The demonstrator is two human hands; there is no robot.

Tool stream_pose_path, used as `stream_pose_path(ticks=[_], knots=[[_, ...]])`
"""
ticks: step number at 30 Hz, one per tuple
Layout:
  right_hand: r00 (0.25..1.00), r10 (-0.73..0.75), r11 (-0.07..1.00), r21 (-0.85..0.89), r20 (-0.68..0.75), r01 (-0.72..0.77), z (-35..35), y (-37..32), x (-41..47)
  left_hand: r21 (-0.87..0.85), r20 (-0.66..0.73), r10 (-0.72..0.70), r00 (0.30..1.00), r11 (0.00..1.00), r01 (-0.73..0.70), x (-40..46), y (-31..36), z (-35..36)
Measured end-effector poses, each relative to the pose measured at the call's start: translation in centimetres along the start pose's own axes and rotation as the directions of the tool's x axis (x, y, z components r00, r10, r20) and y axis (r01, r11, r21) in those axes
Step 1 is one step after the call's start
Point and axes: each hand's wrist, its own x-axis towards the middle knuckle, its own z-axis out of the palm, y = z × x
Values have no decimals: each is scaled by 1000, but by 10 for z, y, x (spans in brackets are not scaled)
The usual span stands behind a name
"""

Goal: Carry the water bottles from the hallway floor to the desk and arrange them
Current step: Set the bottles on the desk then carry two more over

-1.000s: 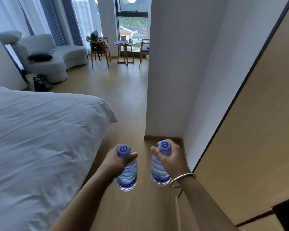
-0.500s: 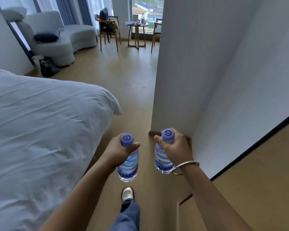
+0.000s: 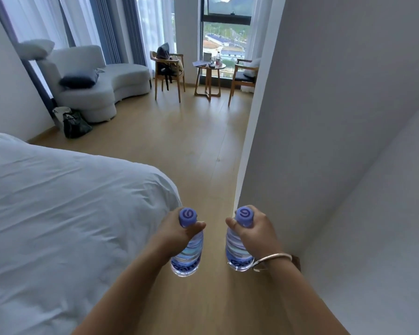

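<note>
- Two water bottles are held upright above the wooden floor point(image 3: 194, 151), one in each hand, well apart from each other.
- Left hand point(image 3: 177, 228) grips the left bottle point(image 3: 188, 257) round its neck, thumb curled under the purple cap point(image 3: 187, 216).
- Right hand point(image 3: 254, 234) grips the right bottle point(image 3: 236, 252) the same way; a silver bangle point(image 3: 271, 261) circles that wrist.
- Each cap bears a darker purple swirl mark like a "6" or "G".
- Blue labels low on both bottles carry white lettering; it seems to begin "Gan", the rest is hidden.
- White bed point(image 3: 58, 213) lies just beside the left arm; a white wall corner point(image 3: 264, 141) stands by the right.
- Far off: a grey sofa point(image 3: 99, 78), two wooden chairs and a small round table point(image 3: 209, 68) by the window.
</note>
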Motion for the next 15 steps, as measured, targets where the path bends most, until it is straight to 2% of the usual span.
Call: stream_pose_path(ticks=[5, 11, 15], knots=[[999, -29, 1000, -13, -23, 28, 22, -3, 75, 34, -45, -15, 999, 999, 16, 77, -2, -26], [999, -26, 998, -48, 47, 29, 51, -1, 164, -8, -32, -60, 998, 998, 60, 154, -17, -50], [994, -41, 997, -59, 102, 47, 72, 1, 231, 3, -71, -70, 995, 997, 71, 214, -24, -57]])
